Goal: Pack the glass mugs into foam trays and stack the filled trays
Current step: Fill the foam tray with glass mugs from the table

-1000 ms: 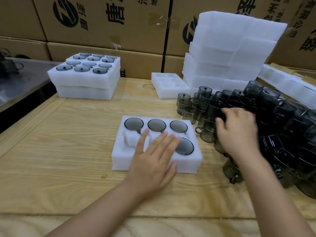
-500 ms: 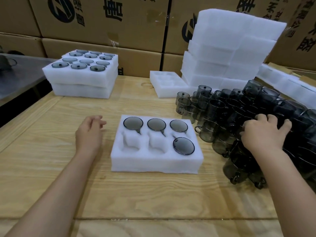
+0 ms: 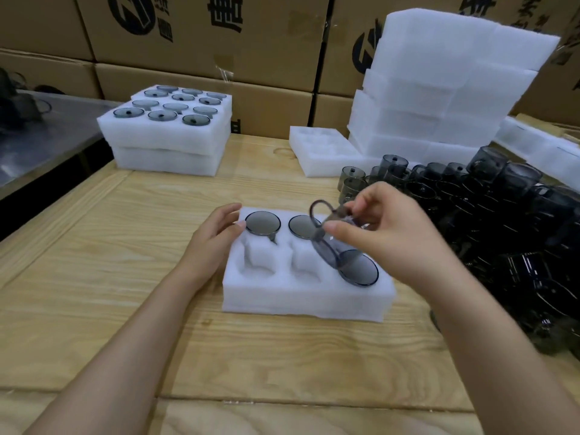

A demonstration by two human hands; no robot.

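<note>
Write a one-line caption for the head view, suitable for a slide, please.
The right hand holds a tilted glass mug above the foam tray, while the left hand touches its left edge.

I log foam tray plain white, no pattern. Tilted mug smoky grey, see-through. Mug pile reads darker, near black where glass overlaps. Table pale yellow wood, wavy brown grain. Cardboard boxes tan, black printed logos and characters. Foam stack white. Side counter dull grey on my feed.
</note>
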